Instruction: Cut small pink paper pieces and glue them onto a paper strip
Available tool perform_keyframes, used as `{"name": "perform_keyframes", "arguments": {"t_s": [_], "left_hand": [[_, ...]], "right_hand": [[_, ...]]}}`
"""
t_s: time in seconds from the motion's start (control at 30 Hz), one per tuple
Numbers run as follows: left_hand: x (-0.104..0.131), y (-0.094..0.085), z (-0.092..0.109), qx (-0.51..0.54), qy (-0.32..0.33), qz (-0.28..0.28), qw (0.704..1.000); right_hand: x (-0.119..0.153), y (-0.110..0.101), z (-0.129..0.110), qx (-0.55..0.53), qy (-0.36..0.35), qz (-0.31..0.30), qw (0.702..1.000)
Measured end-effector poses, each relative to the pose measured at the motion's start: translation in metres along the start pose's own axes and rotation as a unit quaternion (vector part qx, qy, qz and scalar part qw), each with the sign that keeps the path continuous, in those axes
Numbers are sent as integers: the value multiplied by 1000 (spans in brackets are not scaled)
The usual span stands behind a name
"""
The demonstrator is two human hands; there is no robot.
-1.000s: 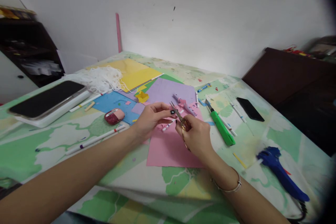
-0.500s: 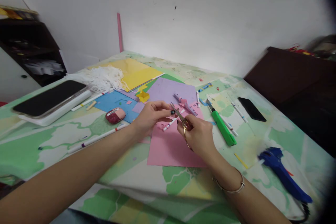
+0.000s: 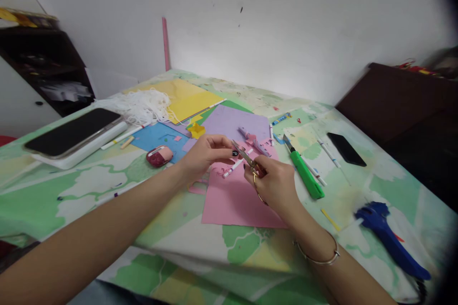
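The scissors (image 3: 246, 156) are in my right hand (image 3: 275, 183), its fingers wrapped round the handles and the blades pointing up and left. Just left of the blade tips, my left hand (image 3: 205, 155) is closed in a pinch; whatever is between its fingertips is too small and hidden to name. Below both hands lies a pink paper sheet (image 3: 236, 205). A white stick with purple bands (image 3: 234, 166) and curled pink paper scraps rest on it. Behind the scissors is a purple paper roll (image 3: 254, 142) with pink bits, lying by a lilac sheet (image 3: 225, 121).
To the right lie a green box cutter (image 3: 306, 176) with its blade out, a black phone (image 3: 346, 149) and a blue glue gun (image 3: 391, 238). Leftward are a red-and-pink case (image 3: 159, 156), a blue sheet (image 3: 150, 138), white yarn (image 3: 143, 105) and a larger phone (image 3: 73, 132) on a white box.
The camera view has turned slightly, so everything sits a little further right. Both hands and the scissors keep nearly the same pose.
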State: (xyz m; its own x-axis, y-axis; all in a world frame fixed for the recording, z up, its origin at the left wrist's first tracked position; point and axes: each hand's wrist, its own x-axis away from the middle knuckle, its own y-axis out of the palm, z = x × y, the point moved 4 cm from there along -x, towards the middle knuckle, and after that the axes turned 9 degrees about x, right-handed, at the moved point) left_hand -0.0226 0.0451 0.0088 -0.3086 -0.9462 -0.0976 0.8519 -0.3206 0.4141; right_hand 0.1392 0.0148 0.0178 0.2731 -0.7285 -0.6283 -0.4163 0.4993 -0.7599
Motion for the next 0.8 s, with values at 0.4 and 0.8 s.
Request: {"name": "perform_keyframes", "arguments": {"t_s": [0.4, 0.8], "left_hand": [[-2, -4, 3, -16, -3, -24, 1000], [-6, -10, 4, -43, -9, -55, 997]], "right_hand": [[-1, -2, 0, 15, -13, -6, 1000], [-1, -3, 0, 17, -28, -28, 999]]}}
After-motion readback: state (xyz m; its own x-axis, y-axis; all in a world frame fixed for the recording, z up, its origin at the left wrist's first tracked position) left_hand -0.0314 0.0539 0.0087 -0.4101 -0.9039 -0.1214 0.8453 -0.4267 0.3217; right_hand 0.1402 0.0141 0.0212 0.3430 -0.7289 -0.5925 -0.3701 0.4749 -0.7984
